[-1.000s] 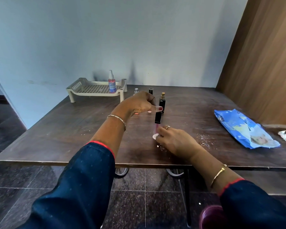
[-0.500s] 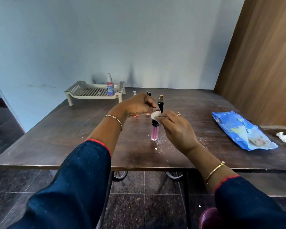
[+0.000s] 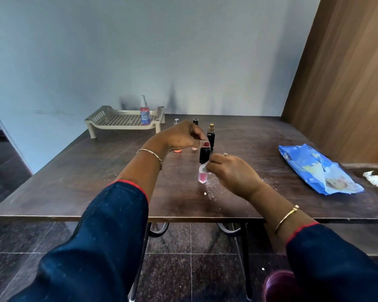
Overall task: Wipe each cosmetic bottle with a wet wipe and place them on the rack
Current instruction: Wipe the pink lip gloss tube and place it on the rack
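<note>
My left hand [image 3: 181, 136] pinches the black cap of a pink lip-gloss tube [image 3: 204, 165], which stands upright on the brown table [image 3: 74, 175]. My right hand [image 3: 231, 173] pinches a small white wipe [image 3: 203, 168] against the tube just below the cap. Behind the hands stand a black bottle with a gold top [image 3: 211, 136] and two small bottles [image 3: 195, 121], partly hidden. The beige rack [image 3: 122, 122] sits at the table's back left with a pink spray bottle [image 3: 145, 112] on it.
A blue wet-wipe pack [image 3: 316, 171] lies at the right of the table, with a crumpled used wipe [image 3: 372, 178] beyond it. White crumbs are scattered near the tube. A wooden panel rises at the right. Dark tiled floor lies below.
The right hand lifted the wipe from the table up to the tube's cap, then slid it down to just below the cap. The left hand kept hold of the cap.
</note>
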The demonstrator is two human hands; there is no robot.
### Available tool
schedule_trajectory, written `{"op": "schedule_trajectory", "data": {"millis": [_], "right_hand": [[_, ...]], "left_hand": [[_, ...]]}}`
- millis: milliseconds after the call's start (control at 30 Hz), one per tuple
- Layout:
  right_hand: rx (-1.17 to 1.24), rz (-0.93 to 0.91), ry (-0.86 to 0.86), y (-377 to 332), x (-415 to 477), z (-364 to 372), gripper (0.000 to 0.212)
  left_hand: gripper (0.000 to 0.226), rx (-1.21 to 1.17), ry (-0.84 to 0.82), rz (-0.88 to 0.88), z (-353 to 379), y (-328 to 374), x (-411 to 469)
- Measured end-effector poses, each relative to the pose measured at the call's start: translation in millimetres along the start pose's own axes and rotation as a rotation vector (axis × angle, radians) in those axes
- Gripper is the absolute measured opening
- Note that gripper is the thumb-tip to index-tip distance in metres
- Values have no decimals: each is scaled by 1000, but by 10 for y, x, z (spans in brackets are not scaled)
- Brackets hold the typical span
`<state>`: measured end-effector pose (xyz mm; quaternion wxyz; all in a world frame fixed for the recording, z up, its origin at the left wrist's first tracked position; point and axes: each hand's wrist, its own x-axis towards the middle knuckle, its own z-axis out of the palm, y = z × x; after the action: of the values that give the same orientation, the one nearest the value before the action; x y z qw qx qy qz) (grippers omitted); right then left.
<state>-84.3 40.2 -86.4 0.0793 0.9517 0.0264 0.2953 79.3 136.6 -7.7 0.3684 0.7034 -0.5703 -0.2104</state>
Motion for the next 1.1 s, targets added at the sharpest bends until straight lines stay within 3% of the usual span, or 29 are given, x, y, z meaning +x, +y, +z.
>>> {"op": "schedule_trajectory", "data": {"millis": [133, 200, 267, 400, 467, 600, 700, 933, 1100], "right_hand": [[60, 129, 250, 0, 72, -79, 4], [64, 146, 301, -12, 86, -63, 9], [69, 144, 251, -23, 39, -3, 10], [65, 85, -103, -22, -141, 177, 17], [76, 93, -155, -42, -160, 206, 19], [117, 151, -68, -82, -132, 160, 10], [153, 180, -26, -109, -135, 139, 9], [316, 435, 227, -138, -79, 96, 15], [675, 748, 324, -265, 42, 89, 15]], "left_hand": [[7, 16, -6, -23, -2, 2, 5], [7, 12, -3, -29, -1, 11, 0], [9, -2, 1, -23, 2, 12, -9], [8, 16, 1, -36, 10, 16, 0], [15, 61, -3, -47, 12, 29, 18], [13, 289, 48, -51, 36, 103, 21], [11, 590, 253, -87, 133, 144, -49], [6, 550, 454, -22, 235, 72, -195], [10, 561, 509, -20, 303, 50, -279]]}}
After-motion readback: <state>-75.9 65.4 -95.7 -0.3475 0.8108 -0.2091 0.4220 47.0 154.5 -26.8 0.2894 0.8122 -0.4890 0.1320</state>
